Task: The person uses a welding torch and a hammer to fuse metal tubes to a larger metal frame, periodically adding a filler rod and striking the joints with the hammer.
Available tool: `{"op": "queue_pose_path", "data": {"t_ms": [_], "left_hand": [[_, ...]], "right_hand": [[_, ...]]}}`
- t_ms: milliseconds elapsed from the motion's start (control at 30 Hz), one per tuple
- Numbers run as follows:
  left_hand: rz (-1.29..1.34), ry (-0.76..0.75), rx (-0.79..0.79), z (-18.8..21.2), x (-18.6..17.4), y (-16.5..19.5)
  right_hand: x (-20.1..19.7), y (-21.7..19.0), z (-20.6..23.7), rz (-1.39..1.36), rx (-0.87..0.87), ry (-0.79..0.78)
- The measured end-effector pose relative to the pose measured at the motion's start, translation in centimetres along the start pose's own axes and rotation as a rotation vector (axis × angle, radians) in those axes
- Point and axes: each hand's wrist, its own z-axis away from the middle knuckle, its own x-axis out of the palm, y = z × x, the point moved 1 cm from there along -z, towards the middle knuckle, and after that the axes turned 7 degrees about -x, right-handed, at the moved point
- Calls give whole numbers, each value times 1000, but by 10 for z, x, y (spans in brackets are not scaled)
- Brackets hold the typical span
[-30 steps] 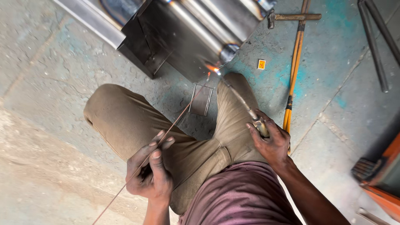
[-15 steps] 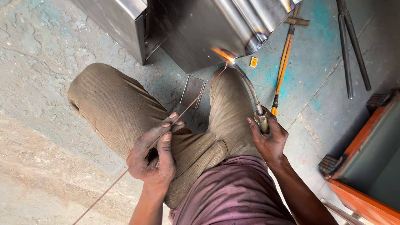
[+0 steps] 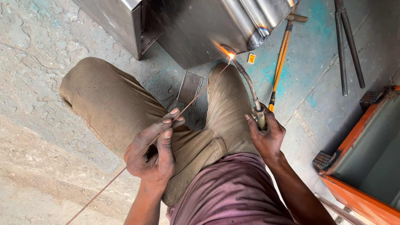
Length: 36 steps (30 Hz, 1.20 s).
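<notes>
Nearest to us, our left hand [image 3: 152, 152] pinches a thin filler rod [image 3: 183, 109], the fingers [image 3: 168, 139] closed together on it near its middle; one end trails back past our knee towards the floor, the other runs forward over our brown trousers [image 3: 112, 108]. Our right hand [image 3: 266, 135] is wrapped tight around the handle of a torch [image 3: 250, 89], whose curved neck reaches ahead between our knees.

Compared with half a second ago, both hands have edged forward and the rod tip now meets the torch flame [image 3: 230, 55] at the lower edge of the steel box [image 3: 200, 29]. A second ago the glow sat lower and the rod pointed short of it, so the rod is now being fed right into the hot spot, and the seam there looks to be taking metal. We cannot quite tell whether the rod tip touches the steel or hangs just off it, since the glare hides the contact.

On the floor between our legs lies a small bent metal plate [image 3: 189, 87], close below the rod but clear of it. Just beside the flame sits a small yellow box [image 3: 251, 58]. Farther right lies an orange-handled hammer [image 3: 280, 62], then a pair of long dark tongs [image 3: 346, 46], both well apart from the work. An orange-framed cabinet [image 3: 362, 166] crowds our right elbow.
</notes>
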Motion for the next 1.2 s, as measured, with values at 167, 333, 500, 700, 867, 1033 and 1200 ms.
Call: {"op": "queue_pose_path", "data": {"t_ms": [167,333,500,700,867,1033,1200], "left_hand": [[-58,17,-38,1,0,0],[-39,15,-43,2,1,1],[-50,22,-23,3,2,3],[-60,4,-8,2,2,6],[-87,9,-7,2,2,6],[-93,4,-6,3,0,5],[-110,15,4,4,0,3]], "right_hand": [[0,1,1,5,6,-2],[0,3,2,7,12,2],[0,3,3,-9,4,9],[0,2,4,-36,-16,20],[-2,5,6,-25,46,-6],[-3,7,6,-39,-3,-6],[-2,6,7,-55,22,-10]]}}
